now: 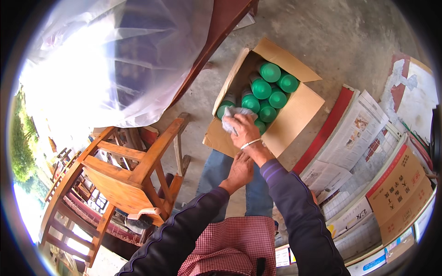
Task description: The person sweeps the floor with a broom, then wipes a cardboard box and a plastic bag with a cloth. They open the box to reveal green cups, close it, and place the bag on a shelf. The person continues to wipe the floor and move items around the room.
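Note:
An open cardboard box point(295, 119) stands on the concrete floor before me, its flaps folded outward. Several containers with green round caps point(261, 88) stand in it, bunched towards its right side, with one at the lower left. My right hand point(246, 130) holds a crumpled grey cloth point(238, 117) over the box's near end, and the cloth partly covers some caps. Below it, my left hand point(240, 171) is close to the right wrist, near the near flap; its fingertips are partly hidden, so whether it grips anything cannot be told.
A wooden chair point(117, 179) is at the left. Clear plastic sheeting point(148, 69) hangs over a dark red wooden edge point(210, 45) at the upper left. Newspaper sheets point(359, 127) and flattened cardboard point(400, 200) lie at the right.

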{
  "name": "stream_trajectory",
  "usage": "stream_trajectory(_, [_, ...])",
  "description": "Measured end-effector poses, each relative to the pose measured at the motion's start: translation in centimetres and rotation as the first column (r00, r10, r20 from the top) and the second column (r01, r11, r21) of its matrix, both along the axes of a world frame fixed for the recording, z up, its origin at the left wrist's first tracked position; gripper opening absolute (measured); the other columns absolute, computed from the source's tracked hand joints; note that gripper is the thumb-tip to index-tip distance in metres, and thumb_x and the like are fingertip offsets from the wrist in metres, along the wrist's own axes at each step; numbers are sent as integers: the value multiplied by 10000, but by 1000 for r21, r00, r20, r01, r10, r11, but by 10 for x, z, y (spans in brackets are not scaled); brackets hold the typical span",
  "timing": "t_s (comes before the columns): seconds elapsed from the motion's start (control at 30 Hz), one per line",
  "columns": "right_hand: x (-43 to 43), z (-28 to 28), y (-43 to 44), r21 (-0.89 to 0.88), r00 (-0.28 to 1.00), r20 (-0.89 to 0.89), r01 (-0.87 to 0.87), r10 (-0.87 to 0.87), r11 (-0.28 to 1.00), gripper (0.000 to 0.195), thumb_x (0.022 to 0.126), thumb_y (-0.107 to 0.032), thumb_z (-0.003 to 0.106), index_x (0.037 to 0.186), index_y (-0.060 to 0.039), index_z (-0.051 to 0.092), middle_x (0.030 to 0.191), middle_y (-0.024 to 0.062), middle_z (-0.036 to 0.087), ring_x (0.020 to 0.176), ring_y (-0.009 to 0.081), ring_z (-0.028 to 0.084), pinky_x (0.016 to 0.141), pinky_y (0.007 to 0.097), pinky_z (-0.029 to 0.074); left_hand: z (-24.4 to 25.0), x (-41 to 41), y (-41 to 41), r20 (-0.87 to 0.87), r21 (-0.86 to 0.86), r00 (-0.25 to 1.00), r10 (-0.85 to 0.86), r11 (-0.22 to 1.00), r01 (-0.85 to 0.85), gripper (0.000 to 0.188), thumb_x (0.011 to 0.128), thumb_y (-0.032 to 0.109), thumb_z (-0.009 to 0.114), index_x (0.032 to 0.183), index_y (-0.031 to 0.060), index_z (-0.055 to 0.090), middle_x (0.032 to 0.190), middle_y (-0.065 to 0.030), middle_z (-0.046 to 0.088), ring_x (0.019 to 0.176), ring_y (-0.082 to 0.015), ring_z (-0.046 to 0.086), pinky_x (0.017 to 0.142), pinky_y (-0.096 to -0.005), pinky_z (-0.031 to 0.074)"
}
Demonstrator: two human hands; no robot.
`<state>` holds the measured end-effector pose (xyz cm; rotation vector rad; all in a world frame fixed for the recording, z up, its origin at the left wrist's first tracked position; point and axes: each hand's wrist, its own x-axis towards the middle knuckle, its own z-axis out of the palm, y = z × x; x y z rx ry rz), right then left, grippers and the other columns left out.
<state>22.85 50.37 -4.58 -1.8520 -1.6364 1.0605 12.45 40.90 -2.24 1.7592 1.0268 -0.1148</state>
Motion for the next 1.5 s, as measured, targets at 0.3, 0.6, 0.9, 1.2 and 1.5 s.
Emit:
stream_trajectory(0.3, [-21,-27,20,158,958,93,-284,272,946,380,700,-76,547,1046,-226,588,1006,34,515,959,251,491,715,387,464,-4,-38,26,-31,162,982,188,970,-181,237,718,-13,494,940,13,570,996,-132,577,1015,-271,514,904,-407,351])
stream_trajectory(0.6, [-16,-15,44,-606,834,-137,357,-535,711,497,557,-277,677,1015,-88,632,917,190,643,871,310,623,780,358,484,-4,-49,48,-67,82,933,355,933,-349,343,721,-41,478,1037,61,561,1098,-128,554,1007,-303,519,879,-433,358])
stream_trajectory(0.9, [16,-33,125,112,607,-170,794,-776,597,557,794,-15,500,1305,47,286,1274,249,391,1145,362,432,984,391,332,-19,-36,95,-164,300,954,249,934,-193,459,655,-29,501,1110,31,517,1289,-142,431,1265,-309,332,955,-435,313])
stream_trajectory(1.2, [-31,-85,91,-601,871,219,476,-440,642,614,770,-94,564,1298,52,286,1058,305,543,993,418,543,855,417,462,-26,-42,91,-164,302,965,203,942,-147,338,657,-16,516,992,22,545,1248,-128,455,1258,-292,342,919,-454,325])
stream_trajectory(1.5, [17,-63,153,-707,960,238,276,-148,651,363,766,-173,585,1078,11,567,980,226,617,979,366,580,800,401,498,-25,-48,97,-81,280,974,212,943,-182,323,675,-35,506,990,30,536,1209,-110,484,1228,-270,380,885,-428,354])
